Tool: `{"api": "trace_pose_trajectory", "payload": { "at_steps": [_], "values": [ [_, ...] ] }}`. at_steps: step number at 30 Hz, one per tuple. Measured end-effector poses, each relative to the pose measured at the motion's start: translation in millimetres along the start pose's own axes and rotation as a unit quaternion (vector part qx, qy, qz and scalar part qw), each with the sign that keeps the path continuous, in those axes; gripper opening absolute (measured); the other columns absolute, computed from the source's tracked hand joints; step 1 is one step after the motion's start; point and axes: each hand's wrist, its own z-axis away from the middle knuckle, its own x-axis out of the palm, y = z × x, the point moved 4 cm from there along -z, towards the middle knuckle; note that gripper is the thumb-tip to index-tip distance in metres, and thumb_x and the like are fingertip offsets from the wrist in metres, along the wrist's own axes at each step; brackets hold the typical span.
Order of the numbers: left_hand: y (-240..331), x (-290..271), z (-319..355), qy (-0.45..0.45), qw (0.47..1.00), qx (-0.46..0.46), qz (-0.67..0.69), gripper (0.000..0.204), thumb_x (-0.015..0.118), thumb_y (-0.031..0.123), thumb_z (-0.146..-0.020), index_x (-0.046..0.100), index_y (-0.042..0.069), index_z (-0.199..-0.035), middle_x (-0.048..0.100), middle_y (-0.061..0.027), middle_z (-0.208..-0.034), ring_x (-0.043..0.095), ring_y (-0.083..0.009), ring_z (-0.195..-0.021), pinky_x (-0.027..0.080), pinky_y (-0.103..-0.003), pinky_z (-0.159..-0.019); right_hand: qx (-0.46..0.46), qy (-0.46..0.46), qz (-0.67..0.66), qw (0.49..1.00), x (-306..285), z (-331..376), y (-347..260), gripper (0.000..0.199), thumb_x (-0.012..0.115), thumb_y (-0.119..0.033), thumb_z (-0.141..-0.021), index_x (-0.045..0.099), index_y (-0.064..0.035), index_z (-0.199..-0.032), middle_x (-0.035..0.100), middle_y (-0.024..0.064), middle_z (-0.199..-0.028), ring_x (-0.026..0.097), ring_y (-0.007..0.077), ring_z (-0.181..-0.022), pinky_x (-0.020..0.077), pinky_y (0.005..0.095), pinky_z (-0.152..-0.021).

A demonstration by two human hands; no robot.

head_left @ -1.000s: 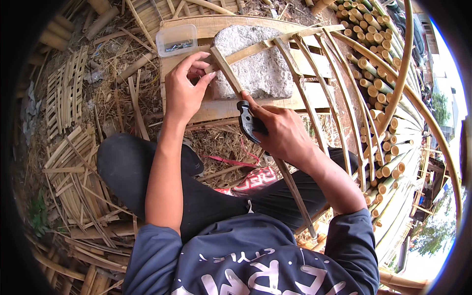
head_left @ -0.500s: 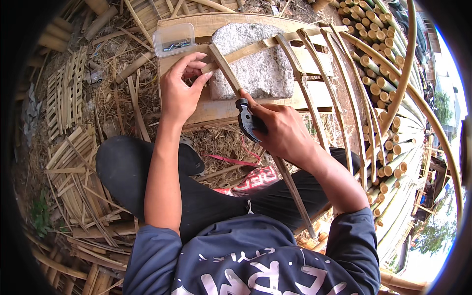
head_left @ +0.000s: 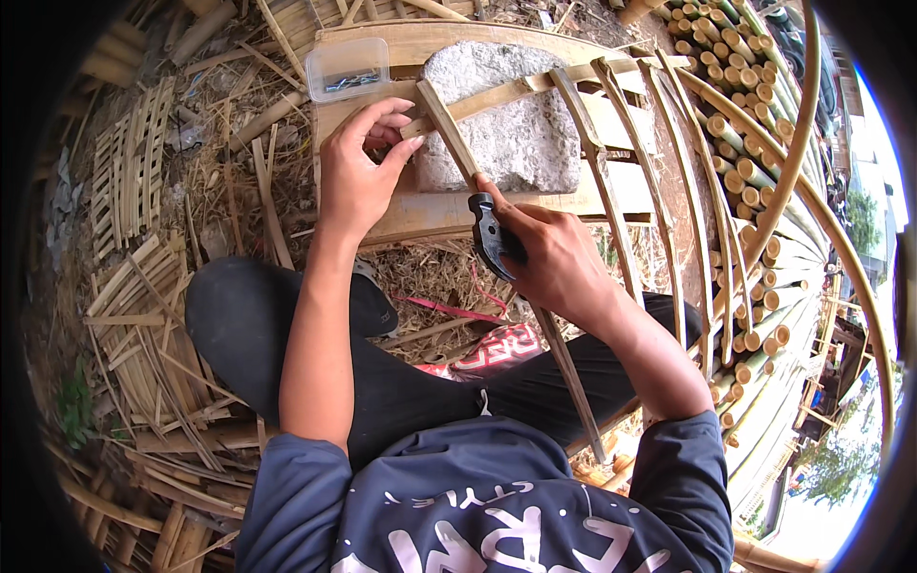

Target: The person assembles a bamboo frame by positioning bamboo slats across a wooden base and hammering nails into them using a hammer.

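- The left hand [head_left: 358,172] pinches the upper end of a bamboo slat [head_left: 449,134] where it crosses another strip, over a grey stone block [head_left: 521,124].
- The right hand [head_left: 559,263] is clenched around a dark hammer [head_left: 492,234], its head just beside the same slat.
- A clear plastic box [head_left: 346,69] of nails lies on the wooden plank [head_left: 430,215] beside the stone.

Outdoor daylight; ground [head_left: 239,205] littered with bamboo scraps; stacked bamboo poles [head_left: 755,115] right; trees [head_left: 841,468], perhaps, beyond.
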Motion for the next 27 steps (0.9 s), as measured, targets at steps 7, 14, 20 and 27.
{"api": "trace_pose_trajectory", "payload": {
  "at_steps": [7, 14, 20, 27],
  "values": [
    [-0.5, -3.1, -2.3, -0.007, 1.0, 0.012, -0.014, 0.036, 0.077, -0.001, -0.084, 0.07, 0.005, -0.119, 0.072, -0.0046, -0.101, 0.064, -0.01, -0.085, 0.053, -0.026, -0.078, -0.017, -0.012, 0.003, 1.0, -3.4, -1.6, -1.4, 0.08, 0.074, -0.012, -0.079, 0.042, -0.0043, -0.152, 0.068, 0.0171, -0.089, 0.068, 0.0361, -0.074, 0.0533, 0.0456, -0.066],
    [-5.2, -7.9, -4.6, 0.001, 1.0, 0.026, -0.013, 0.035, 0.078, -0.002, -0.082, 0.07, 0.004, -0.116, 0.074, -0.0068, -0.1, 0.066, -0.0118, -0.084, 0.055, -0.028, -0.079, -0.024, -0.018, -0.005, 1.0, -3.6, -4.2, -3.5, 0.081, 0.074, -0.01, -0.077, 0.042, -0.0039, -0.151, 0.068, 0.0176, -0.091, 0.068, 0.0369, -0.075, 0.0535, 0.0459, -0.066],
    [-7.5, -5.5, -3.7, 0.023, 0.999, 0.035, -0.004, 0.034, 0.08, -0.003, -0.079, 0.071, 0.003, -0.111, 0.075, -0.0075, -0.095, 0.067, -0.0123, -0.08, 0.056, -0.028, -0.076, -0.004, -0.017, 0.027, 0.999, 0.8, -1.0, -3.0, 0.081, 0.074, -0.012, -0.078, 0.042, -0.0053, -0.152, 0.069, 0.0161, -0.092, 0.068, 0.0363, -0.075, 0.0544, 0.0458, -0.067],
    [-6.4, -7.3, -3.3, 0.024, 0.999, 0.026, -0.006, 0.032, 0.08, -0.002, -0.079, 0.071, 0.002, -0.11, 0.075, -0.0081, -0.095, 0.067, -0.012, -0.078, 0.056, -0.028, -0.075, -0.009, -0.015, 0.031, 0.999, 1.6, -1.1, -3.9, 0.081, 0.074, -0.013, -0.079, 0.041, -0.0059, -0.153, 0.07, 0.016, -0.094, 0.069, 0.0359, -0.077, 0.0556, 0.0451, -0.067]
  ]
}}
